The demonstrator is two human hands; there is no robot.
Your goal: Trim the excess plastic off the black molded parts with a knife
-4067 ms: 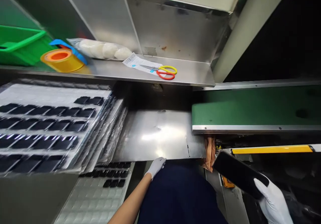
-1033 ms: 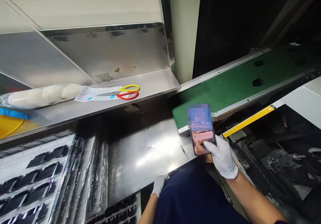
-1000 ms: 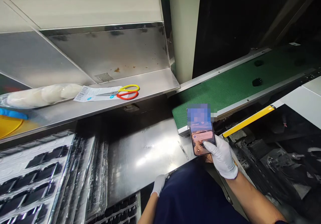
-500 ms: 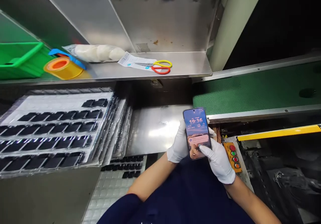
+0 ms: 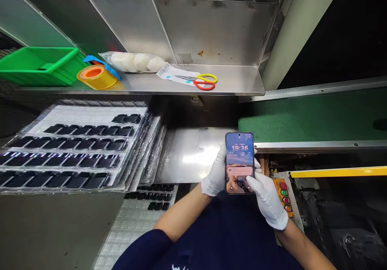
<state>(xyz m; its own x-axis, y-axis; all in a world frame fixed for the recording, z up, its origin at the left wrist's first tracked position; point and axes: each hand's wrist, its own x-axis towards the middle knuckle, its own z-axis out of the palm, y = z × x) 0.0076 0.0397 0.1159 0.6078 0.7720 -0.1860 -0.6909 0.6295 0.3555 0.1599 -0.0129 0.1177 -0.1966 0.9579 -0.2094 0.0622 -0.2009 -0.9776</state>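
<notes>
Smartphone [image 5: 239, 163] stands upright just above the person's navy top, its lock screen reading 19:36, between two white-gloved hands. The left hand [image 5: 216, 171] cups its back, with the fingers [image 5: 256, 163] curled behind it and their tips showing past the right edge. The right hand [image 5: 267, 201] lies against the lower corner, fingers pressed together with their tips on the screen; whether it grips cannot be told. Behind the phone is a stainless steel plate [image 5: 190, 155], with a green conveyor belt [image 5: 311, 120] beyond it to the right and a control panel [image 5: 282, 197] with round buttons just beside the right hand. To the left, clear plastic trays [image 5: 90, 114] lie stacked and fanned, each holding rows of black rectangular parts. Nearer the person, a clear blister tray [image 5: 136, 221] has black parts in its far rows. On the stainless steel shelf [image 5: 229, 85] sit a green plastic bin [image 5: 39, 66], its inside out of sight, a roll of yellow tape [image 5: 96, 78], a clear bag of white padding [image 5: 133, 62], a paper slip [image 5: 169, 73] and scissors [image 5: 205, 82] with yellow and red handles
</notes>
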